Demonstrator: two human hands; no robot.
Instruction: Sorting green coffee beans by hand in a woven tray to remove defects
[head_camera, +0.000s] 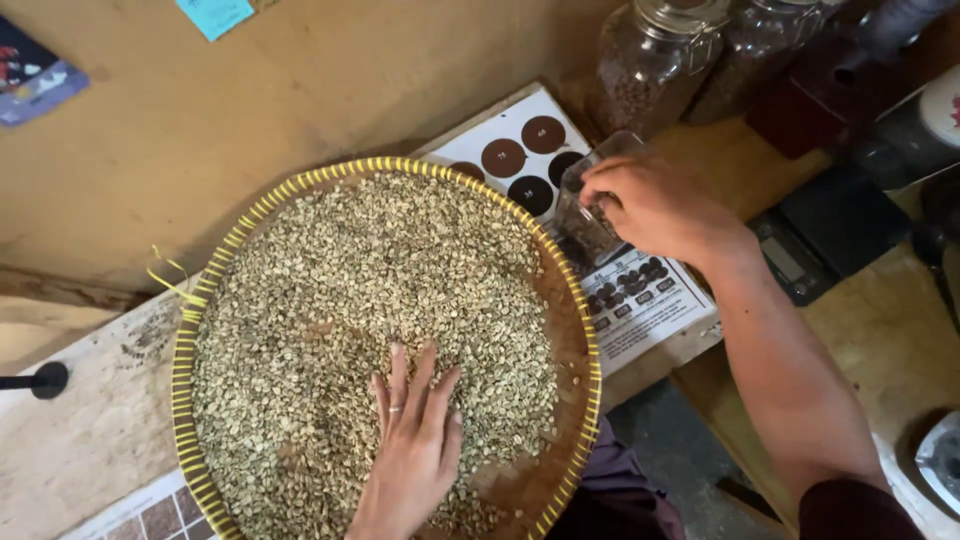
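Observation:
A round woven tray with a yellow rim (190, 330) holds a wide layer of pale green coffee beans (370, 290). My left hand (415, 440) lies flat on the beans near the tray's front, fingers spread, a ring on one finger. My right hand (655, 205) reaches past the tray's far right rim and grips a small clear glass cup (590, 215) holding dark beans. The cup rests over a white printed chart with dark brown circles (520, 160).
Two glass jars (650, 65) with dark contents stand at the back right, beside a dark red appliance (840, 80). A black digital scale (820, 230) sits right of my right hand. The wooden counter's edge (700, 400) drops off at lower right.

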